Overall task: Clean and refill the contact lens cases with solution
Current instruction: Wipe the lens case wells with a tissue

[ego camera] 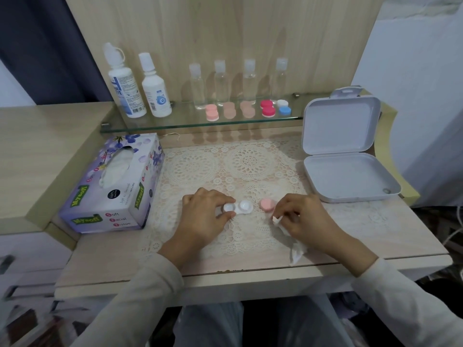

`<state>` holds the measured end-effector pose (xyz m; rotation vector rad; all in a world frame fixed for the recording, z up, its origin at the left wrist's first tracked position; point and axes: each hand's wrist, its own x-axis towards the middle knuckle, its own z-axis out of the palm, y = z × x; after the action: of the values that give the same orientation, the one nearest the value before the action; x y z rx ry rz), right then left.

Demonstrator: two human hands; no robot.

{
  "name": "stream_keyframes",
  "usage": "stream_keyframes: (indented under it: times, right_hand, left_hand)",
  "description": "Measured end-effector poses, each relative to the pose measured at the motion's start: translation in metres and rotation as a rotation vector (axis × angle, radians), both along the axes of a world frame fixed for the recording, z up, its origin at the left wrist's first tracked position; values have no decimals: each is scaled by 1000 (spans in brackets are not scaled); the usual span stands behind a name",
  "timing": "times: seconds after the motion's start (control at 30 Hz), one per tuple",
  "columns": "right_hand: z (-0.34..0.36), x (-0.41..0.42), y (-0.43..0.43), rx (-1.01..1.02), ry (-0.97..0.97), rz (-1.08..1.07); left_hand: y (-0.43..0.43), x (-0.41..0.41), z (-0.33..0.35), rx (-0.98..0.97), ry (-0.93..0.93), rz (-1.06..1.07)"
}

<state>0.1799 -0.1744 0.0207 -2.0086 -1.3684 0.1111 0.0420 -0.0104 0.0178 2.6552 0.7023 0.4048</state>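
Note:
A white two-well contact lens case [238,207] lies on the lace mat, both wells uncapped. My left hand [203,216] pinches its left well between thumb and fingers. A pink cap [267,204] rests on the mat just right of the case. My right hand [304,216] holds a twisted white tissue [293,242], its tip near the pink cap and its tail trailing toward the desk's front edge. Two white solution bottles [125,83] [155,88] stand on the glass shelf at the back left.
Several clear small bottles [221,82] and capped lens cases in pink, red and blue [268,107] line the glass shelf [175,125]. A purple tissue box [117,186] sits to the left. An open white hinged box [345,179] sits to the right.

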Motion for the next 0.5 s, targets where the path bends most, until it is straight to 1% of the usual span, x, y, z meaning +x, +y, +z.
stream_keyframes:
  times: [0.1,0.27,0.33,0.37,0.5]
  right_hand:
    - [11,-2,-4,-92,37,48]
    - [31,-1,-14,-368,-26,243]
    - [30,-1,-16,-453,-8,248]
    - [28,-2,-16,-444,-8,216]
    - [16,-9,-12,-258,-53,119]
  left_hand:
    - [1,-1,-2,11,0,-5]
    - [2,-1,-2,-4,-12,-7]
    - [3,-2,-3,-11,-18,-3]
    - [3,-3,-3,-16,-21,-1]
    - [2,-4,-3,-32,-45,2]
